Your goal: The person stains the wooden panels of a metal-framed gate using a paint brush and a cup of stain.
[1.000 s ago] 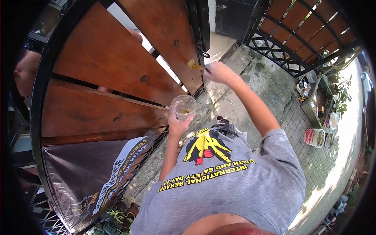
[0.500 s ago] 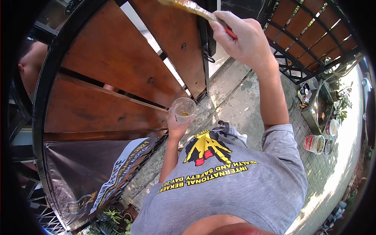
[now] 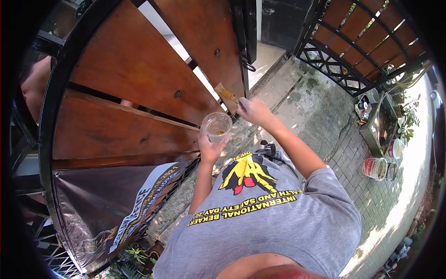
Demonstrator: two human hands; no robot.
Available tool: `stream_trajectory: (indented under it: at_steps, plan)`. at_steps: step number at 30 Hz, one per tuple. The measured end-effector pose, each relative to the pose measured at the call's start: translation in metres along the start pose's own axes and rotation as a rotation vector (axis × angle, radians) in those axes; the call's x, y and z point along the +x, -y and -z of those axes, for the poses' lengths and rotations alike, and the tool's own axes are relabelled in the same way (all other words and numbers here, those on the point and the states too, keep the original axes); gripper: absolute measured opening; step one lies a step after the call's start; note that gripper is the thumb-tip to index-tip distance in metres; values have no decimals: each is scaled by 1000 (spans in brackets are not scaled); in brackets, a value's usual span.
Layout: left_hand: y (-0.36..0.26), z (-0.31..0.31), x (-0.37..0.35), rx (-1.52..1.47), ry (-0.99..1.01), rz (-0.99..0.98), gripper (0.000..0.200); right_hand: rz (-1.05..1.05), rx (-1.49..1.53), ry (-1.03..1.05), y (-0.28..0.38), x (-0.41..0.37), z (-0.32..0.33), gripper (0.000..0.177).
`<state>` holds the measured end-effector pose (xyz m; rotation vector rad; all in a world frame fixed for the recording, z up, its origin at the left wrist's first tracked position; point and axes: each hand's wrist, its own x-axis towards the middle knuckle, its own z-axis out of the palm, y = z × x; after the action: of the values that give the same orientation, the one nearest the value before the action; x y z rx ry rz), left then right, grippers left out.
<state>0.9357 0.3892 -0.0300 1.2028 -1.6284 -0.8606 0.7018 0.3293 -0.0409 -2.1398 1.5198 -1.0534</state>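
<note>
My left hand (image 3: 213,148) is wrapped round a clear plastic cup (image 3: 217,124) with a little yellowish-brown liquid at its bottom. Just right of the cup, my right hand (image 3: 254,111) grips a paintbrush (image 3: 226,93) by its handle, most of which the fingers hide. The bristles point up and left, overlapping the lower part of a brown wooden plank (image 3: 202,42) in this view. Wide planks like it, with dark knots and gaps between them, fill a black metal gate frame (image 3: 49,97) in front of me.
A dark printed banner (image 3: 107,209) hangs below the planks. Another slatted gate (image 3: 367,37) stands at the upper right. Plastic tubs (image 3: 374,168) sit on the paving by a planter box (image 3: 376,128). Someone's bare skin (image 3: 37,88) shows behind the gate at left.
My right hand has come down and left with the paintbrush, from high above the gate's right edge to beside the cup. My left hand and the cup have hardly moved.
</note>
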Motion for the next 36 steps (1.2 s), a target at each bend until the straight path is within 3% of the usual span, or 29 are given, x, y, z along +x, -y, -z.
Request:
stream_trajectory:
  at_steps: [5, 8, 10, 15, 18, 22, 29, 32, 36]
  plan:
    - [-6, -7, 5, 2, 31, -7, 65, -57, -165, 224, 7, 30, 36, 29]
    - [-8, -10, 5, 9, 49, -8, 66, 10, -242, 343, 29, 62, 62, 30]
    - [-7, -13, 4, 0, 54, -14, 66, 49, -248, 316, 60, 87, 96, 31]
    - [-2, -10, 0, -3, 32, -24, 64, 225, -81, -72, 106, 114, 163, 27]
    - [-9, -5, 0, -24, -4, -5, 63, 197, 139, -208, 113, 98, 174, 20]
    - [-1, -1, -5, -53, -26, 11, 63, 192, 274, -289, 79, 72, 126, 19]
    - [-7, -2, 5, -5, 19, -3, 64, 17, 206, -33, -23, 10, 1, 18]
    - [-7, -6, 5, 41, 51, -21, 65, -90, 35, 114, -57, -14, -24, 22]
    - [-10, -13, 7, 37, 85, -34, 67, -129, -67, 210, -67, 8, -7, 27]
